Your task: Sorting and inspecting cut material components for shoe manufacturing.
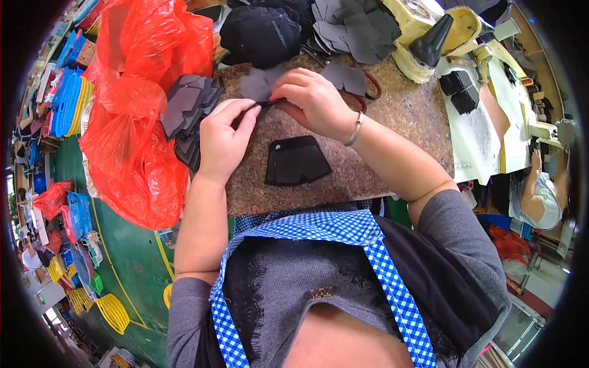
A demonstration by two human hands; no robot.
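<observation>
My left hand (222,138) and my right hand (319,103) meet over the worktable (386,147). Between their pinched fingertips is a thin black cut piece (264,105), seen nearly edge-on and mostly hidden by the fingers. Just beyond them is a grey cut piece (257,81), smeared by motion; whether it joins the held piece I cannot tell. Nearer to me lies a black cut panel (297,162) with a small pale spot at one corner. Another grey piece (345,78) rests beyond my right hand, beside a red-handled tool (372,86), partly covered.
Stacked dark grey pieces (191,107) lie left of my left hand, against a red plastic bag (138,122). Black pieces (261,34) and grey pieces (356,27) are heaped at the back. A cream machine with a black cone (431,42) stands back right, near a small black stack (459,92).
</observation>
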